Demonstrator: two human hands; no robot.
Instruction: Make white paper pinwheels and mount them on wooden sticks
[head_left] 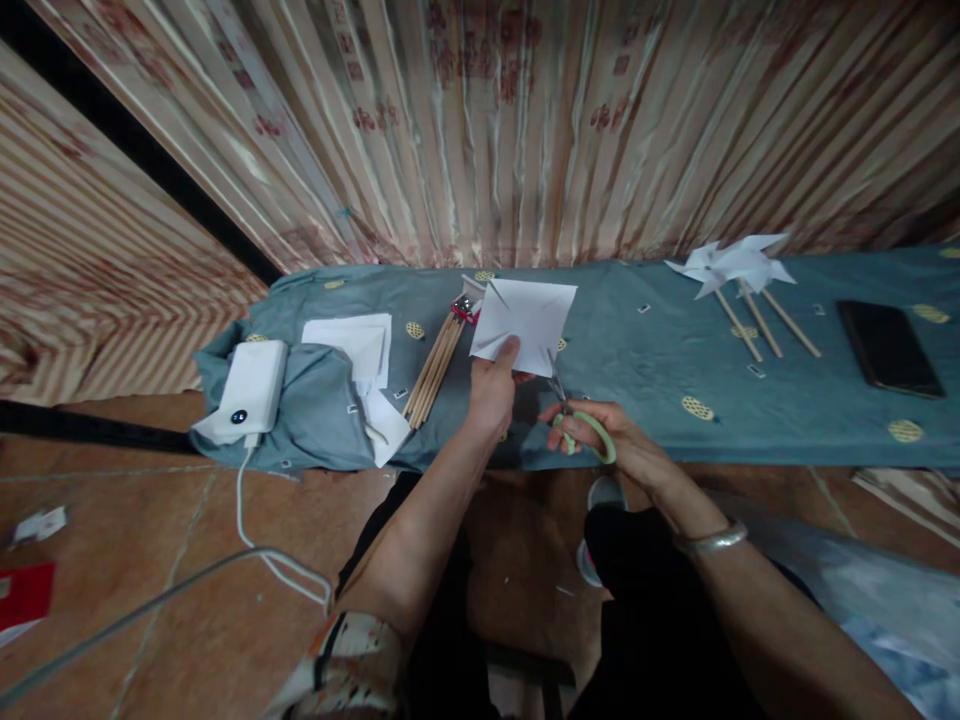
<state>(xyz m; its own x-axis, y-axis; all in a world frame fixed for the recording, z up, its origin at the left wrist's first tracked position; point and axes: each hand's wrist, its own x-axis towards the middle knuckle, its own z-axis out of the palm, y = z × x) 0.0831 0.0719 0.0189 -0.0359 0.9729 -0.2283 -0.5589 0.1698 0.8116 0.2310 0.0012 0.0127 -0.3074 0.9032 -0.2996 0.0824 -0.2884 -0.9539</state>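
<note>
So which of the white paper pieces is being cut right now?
The square sheet held up in the left hand, scissors at its lower edge; the other sheets lie flat.

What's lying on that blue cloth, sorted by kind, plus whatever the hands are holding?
Paper square, in left hand: 1
Scissors, in right hand: 1
Pinwheels: 3
Stick bundle: 1
Paper pile: 1
Power bank: 1
Phone: 1
Total: 9

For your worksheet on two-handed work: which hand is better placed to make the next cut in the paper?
Probably the right hand: it already holds the scissors, blades pointing at the paper. The left hand pinches the paper's lower edge, steadying it.
</note>
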